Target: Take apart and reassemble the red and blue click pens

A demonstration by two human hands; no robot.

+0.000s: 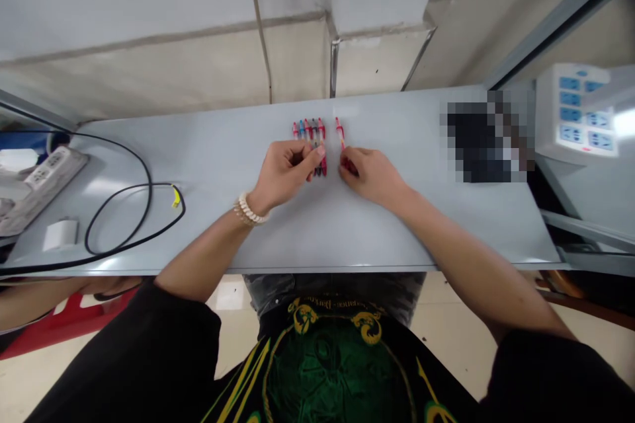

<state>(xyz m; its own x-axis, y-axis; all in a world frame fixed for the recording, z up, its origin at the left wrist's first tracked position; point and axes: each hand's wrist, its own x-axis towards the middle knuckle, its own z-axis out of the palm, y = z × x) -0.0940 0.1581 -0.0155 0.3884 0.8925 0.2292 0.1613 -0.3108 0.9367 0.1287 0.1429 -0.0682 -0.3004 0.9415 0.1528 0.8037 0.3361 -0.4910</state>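
Observation:
Several pens (301,129) with red, blue and dark clips lie side by side on the grey table (278,238), pointing away from me. My left hand (290,168) lies across this row, thumb and forefinger pinched on a pen (321,130) at its right end. It hides the middle of the row; the lower tips show below the thumb. A little to the right, a separate red pen (340,127) lies roughly parallel to the others. The curled fingers of my right hand (367,172) close around its lower part and cover it.
A black cable (149,192) with a yellow tag loops over the left side, near a white adapter (60,234) and a power strip (47,175). A dark, pixelated object (479,142) lies at the right. Beyond it is a white socket panel (575,112).

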